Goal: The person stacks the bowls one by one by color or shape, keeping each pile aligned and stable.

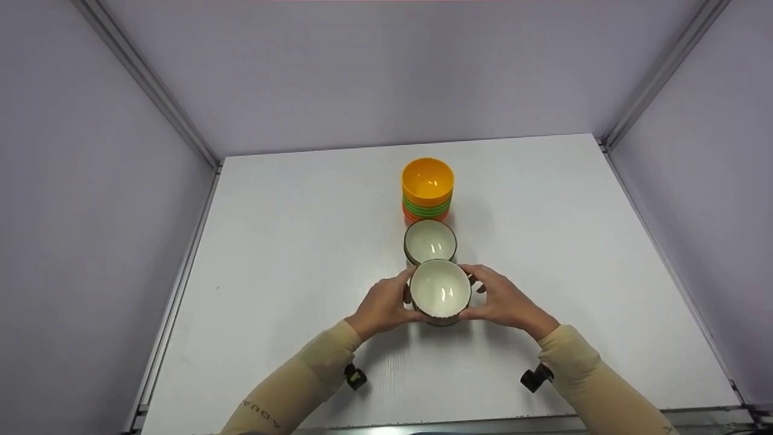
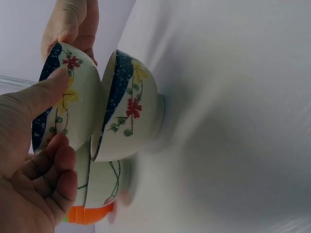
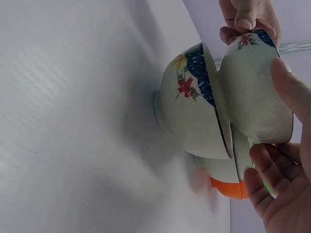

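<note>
Both hands grip a cream ceramic bowl (image 1: 441, 287) from opposite sides, my left hand (image 1: 388, 303) and my right hand (image 1: 504, 300). Its outside carries a blue speckled band and red and yellow flowers. Thumbs press the near side, while the other fingers curl toward the far side. Directly beneath is a matching flowered bowl (image 2: 133, 109), standing on the table. The held bowl's base reaches into the lower one's mouth; whether they touch inside is hidden. Just behind stand two stacked pale bowls (image 1: 430, 240) with dark rims and green stem drawings.
Farther back rises a stack of plastic bowls (image 1: 427, 181), yellow-orange on top, green in the middle and orange-red at the bottom. The white table (image 1: 290, 241) spreads to either side. Pale walls with metal corner rails enclose it on the left, right and back.
</note>
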{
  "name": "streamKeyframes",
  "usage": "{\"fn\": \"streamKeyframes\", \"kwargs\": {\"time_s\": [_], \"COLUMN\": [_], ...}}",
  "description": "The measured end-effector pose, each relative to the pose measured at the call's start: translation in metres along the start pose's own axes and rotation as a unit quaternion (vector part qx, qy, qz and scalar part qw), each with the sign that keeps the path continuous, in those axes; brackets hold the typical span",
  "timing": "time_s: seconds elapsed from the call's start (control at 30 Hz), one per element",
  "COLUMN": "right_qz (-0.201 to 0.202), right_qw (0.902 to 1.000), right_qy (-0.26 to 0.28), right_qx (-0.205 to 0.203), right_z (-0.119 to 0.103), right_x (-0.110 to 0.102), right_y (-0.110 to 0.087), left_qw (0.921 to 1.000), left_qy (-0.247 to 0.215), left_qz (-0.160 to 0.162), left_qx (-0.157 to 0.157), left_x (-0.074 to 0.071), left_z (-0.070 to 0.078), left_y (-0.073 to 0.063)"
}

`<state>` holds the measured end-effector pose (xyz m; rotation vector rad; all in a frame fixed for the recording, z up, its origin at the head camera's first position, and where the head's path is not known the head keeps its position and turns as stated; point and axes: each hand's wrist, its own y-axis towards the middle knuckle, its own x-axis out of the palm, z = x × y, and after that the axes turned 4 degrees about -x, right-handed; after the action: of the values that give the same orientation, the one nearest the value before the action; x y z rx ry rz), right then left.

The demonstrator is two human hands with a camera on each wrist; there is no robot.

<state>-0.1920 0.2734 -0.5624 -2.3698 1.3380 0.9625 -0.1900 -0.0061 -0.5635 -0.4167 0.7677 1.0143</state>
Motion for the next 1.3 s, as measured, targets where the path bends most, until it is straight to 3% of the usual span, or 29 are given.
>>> {"fn": "streamKeyframes", "kwargs": {"time_s": [0.53, 0.87, 1.3], "right_qz": [-0.006, -0.012, -0.011], "right_qw": [0.9993, 0.9999, 0.9999], "right_qy": [-0.033, -0.002, 0.005], "right_qx": [-0.018, -0.005, 0.005], "right_z": [0.014, 0.018, 0.022], "right_x": [0.021, 0.022, 0.021], "right_y": [-0.001, 0.003, 0.002], "left_qw": [0.9980, 0.9994, 0.9991], "left_qy": [0.052, 0.026, 0.038], "left_qz": [0.033, 0.014, 0.015], "left_qx": [-0.013, -0.019, -0.010], "left_x": [0.016, 0.018, 0.020], "left_z": [-0.016, -0.020, -0.018], "left_y": [-0.009, -0.008, -0.004]}}
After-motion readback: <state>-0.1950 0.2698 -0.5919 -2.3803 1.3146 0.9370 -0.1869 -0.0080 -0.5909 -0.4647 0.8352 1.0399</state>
